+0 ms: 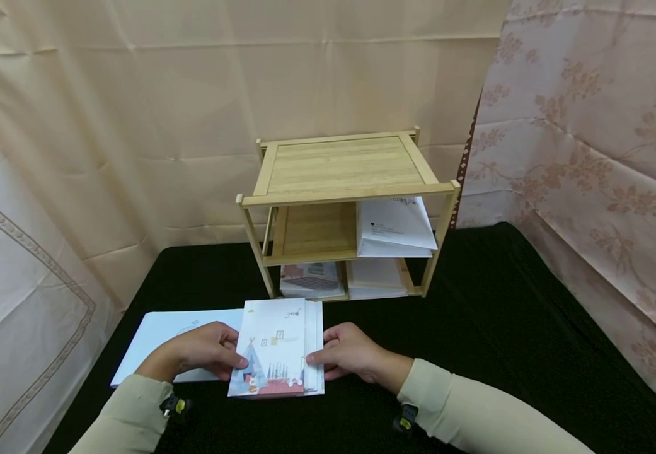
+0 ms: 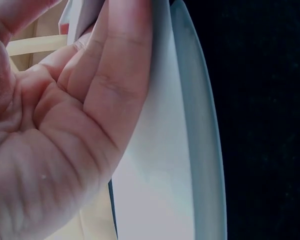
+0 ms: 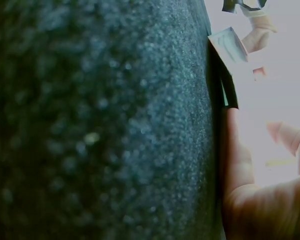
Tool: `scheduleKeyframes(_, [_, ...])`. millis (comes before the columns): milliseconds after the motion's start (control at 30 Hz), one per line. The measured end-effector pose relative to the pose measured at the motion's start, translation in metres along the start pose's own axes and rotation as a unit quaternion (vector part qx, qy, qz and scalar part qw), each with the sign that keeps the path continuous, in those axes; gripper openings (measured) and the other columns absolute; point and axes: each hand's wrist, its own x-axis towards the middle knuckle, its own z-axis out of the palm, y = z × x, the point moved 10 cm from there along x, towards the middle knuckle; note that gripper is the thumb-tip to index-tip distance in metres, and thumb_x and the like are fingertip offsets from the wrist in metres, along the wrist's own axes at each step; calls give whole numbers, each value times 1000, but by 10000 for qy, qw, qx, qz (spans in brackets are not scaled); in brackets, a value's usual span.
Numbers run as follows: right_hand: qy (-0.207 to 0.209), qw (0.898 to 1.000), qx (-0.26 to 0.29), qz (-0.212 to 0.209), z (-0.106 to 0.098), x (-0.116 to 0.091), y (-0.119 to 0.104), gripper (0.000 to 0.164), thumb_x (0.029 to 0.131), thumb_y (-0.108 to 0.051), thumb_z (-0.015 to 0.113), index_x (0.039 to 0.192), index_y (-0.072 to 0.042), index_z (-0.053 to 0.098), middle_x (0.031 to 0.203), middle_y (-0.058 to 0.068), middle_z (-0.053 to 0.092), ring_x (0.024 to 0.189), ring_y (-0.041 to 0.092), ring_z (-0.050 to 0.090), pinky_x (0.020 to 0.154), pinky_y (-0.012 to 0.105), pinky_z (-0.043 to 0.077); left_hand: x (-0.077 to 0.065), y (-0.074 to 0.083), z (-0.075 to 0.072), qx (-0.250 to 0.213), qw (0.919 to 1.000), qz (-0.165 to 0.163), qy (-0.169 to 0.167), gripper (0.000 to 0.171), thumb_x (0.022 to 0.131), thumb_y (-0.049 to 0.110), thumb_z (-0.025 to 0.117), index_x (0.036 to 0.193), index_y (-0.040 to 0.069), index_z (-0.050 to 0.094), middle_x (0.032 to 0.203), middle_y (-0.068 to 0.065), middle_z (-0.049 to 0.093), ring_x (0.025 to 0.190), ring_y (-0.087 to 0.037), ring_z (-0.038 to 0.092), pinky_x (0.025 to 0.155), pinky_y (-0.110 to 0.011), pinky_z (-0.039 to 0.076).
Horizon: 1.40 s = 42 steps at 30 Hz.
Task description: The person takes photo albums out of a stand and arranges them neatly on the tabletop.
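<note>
1. Head view: here's my left hand (image 1: 205, 348), pinching the left edge of a white rectangular booklet with a blue-tent drawing (image 1: 271, 328)!
2. My right hand (image 1: 356, 353) pinches the white paper books (image 1: 314, 334) showing beneath, at their right edge.
3. The pile's in front of the pale wooden three-tier shelf (image 1: 333, 167), right beside a pale-blue rectangular book (image 1: 154, 334).
4. Left wrist: my fingers bend beside that pale-blue book.
5. Right wrist: glare; I can't tell the grip.

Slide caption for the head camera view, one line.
Left hand and right hand hold books between them, in front of a wooden shelf.
</note>
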Motion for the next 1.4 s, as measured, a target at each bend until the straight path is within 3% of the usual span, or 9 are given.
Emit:
scheduleKeyframes(500, [161,9998,-126,78,-6,1,1,44,87,-17,82,125,-1,66,97,10,79,81,22,77,73,37,66,-2,-2,-5,213,9992,-118,315,28,86,25,82,103,4,73,92,-8,78,72,-16,71,69,-30,62])
scheduleKeyframes(800, [159,9992,-365,25,-6,-3,-3,59,85,-17,83,136,3,59,96,9,78,82,23,77,72,37,66,-4,-2,-9,378,9979,-173,497,28,85,27,84,97,5,71,85,-7,76,69,-15,70,68,-30,62])
scheduleKeyframes(1167, [44,9977,-647,-172,-5,-4,-7,49,87,-17,81,132,-3,65,93,9,76,77,21,76,69,35,65,-6,-3,-14,580,9952,-246,743,28,83,27,85,91,7,68,77,-7,73,67,-18,70,65,-31,62])
scheduleKeyframes(1400, [42,9980,-610,-147,-4,-6,-8,50,88,-15,80,133,0,64,94,9,76,79,21,76,70,35,65,-7,-4,-15,677,9935,-265,878,29,82,29,86,89,8,67,74,-6,74,66,-17,70,64,-31,61])
